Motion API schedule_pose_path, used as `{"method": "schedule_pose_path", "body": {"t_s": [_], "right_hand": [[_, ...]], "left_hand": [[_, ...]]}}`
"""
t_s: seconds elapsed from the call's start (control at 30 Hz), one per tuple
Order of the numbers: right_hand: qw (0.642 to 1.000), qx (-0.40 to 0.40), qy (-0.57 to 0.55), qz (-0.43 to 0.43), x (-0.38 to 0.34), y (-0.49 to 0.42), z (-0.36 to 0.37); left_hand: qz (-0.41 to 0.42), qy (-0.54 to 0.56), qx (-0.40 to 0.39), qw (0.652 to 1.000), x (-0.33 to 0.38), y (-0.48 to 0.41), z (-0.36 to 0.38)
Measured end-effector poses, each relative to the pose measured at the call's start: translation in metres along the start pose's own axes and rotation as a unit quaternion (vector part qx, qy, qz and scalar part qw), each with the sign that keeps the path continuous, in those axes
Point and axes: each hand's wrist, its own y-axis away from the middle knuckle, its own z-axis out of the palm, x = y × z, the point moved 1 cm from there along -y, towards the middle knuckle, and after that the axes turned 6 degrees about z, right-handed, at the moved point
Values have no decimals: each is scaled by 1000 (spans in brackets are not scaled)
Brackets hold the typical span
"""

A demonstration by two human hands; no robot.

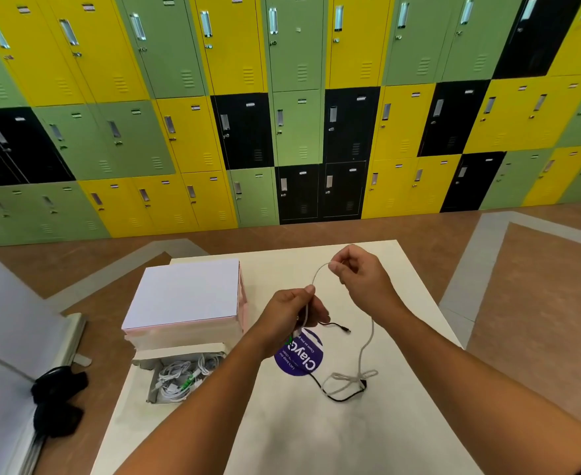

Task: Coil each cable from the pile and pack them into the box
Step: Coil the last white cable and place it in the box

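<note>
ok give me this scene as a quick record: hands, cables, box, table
left hand: pinches the white cable
right hand: pinches the same cable farther along, raised above the table
white cable: arcs between the hands, then trails down to a loose loop on the table
black cable: on the table, crossing the white cable's loop
box: open, at the table's left edge, holding coiled white cables
purple sticker: flat on the table, partly under the left hand
</note>
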Motion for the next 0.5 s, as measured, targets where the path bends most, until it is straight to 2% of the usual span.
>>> {"method": "schedule_pose_path", "body": {"t_s": [0.1, 0.2, 0.37, 0.5], "right_hand": [[999, 38, -8, 14, 2, 0, -2], [998, 60, -13, 18, 1, 0, -7], [996, 78, -34, 7, -7, -2, -15], [996, 81, -34, -17, -12, -1, -14]], "left_hand": [[62, -87, 23, 994, 5, -2, 6], [117, -105, 46, 987, 6, -6, 7], [130, -140, 92, 977, -5, -10, 2], [129, -149, 73, 978, -4, -10, 5]]}}
